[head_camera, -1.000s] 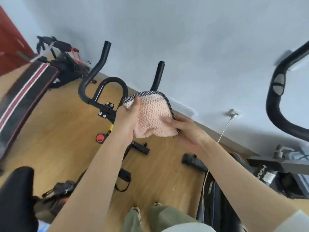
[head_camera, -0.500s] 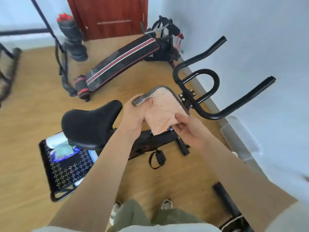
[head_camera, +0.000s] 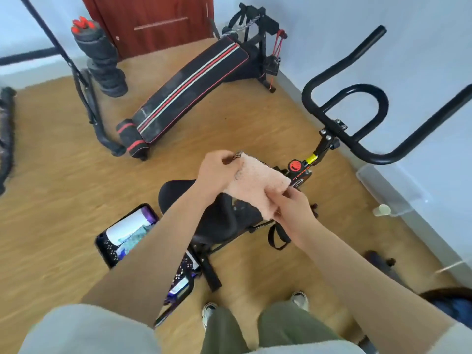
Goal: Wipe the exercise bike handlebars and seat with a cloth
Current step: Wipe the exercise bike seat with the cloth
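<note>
Head view: pink cloth [head_camera: 255,187] stretched above the bike seat [head_camera: 229,226], pinched at top corner by left hand [head_camera: 217,169], at lower edge by right hand [head_camera: 293,213]. Left forearm [head_camera: 173,226] hiding part of seat; handlebars [head_camera: 357,146] off right, bench [head_camera: 191,88] and basket [head_camera: 108,247] nearby; frame lettering [head_camera: 300,178] too blurred to read.

Bright even daylight, motion blur, wide-angle distortion

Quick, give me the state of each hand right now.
Left hand: closed, pinching the top edge of the pink cloth.
Right hand: closed, gripping the cloth's lower end, above the bike seat.
</note>
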